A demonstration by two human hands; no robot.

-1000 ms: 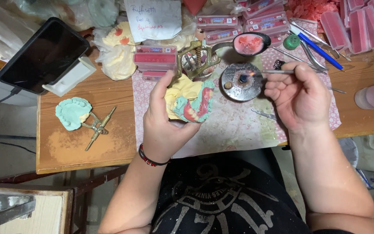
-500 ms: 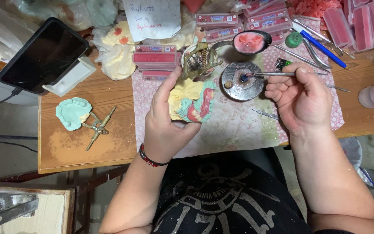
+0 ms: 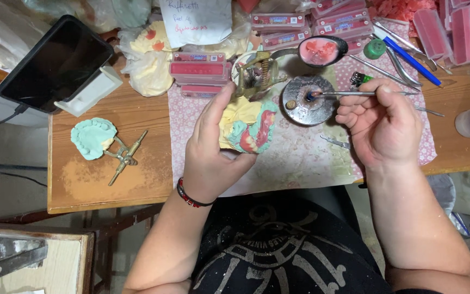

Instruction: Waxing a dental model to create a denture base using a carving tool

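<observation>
**Bench inventory: dental model and wax tool in hand**

Head view. Landmark: the round metal burner [image 3: 307, 99], set on a patterned mat [image 3: 300, 158] over the wooden table [image 3: 110, 179].

- Left hand [image 3: 210, 149]: just left of the burner, fingers curled around a yellow dental cast [image 3: 246, 126] with green and red wax on it. The grip is closed on the cast, thumb pressed along its near side; the cast is lifted slightly above the mat.
- Right hand [image 3: 382, 122]: just right of the burner, fingers pinched together on a thin metal instrument [image 3: 354, 93]. The shaft lies level, its tip reaching the burner's centre.
- Behind the burner: a dark ladle [image 3: 320, 51] of pink wax, and a brass articulator [image 3: 258, 73] to its left.
- Further behind: flat pink boxes [image 3: 199, 68].
- Far left of the burner: a green cast [image 3: 92, 137] touching a brass frame [image 3: 123, 156], and a dark tablet [image 3: 55, 62] on a white stand.
- Right and behind: a blue-handled tool [image 3: 412, 60].
</observation>
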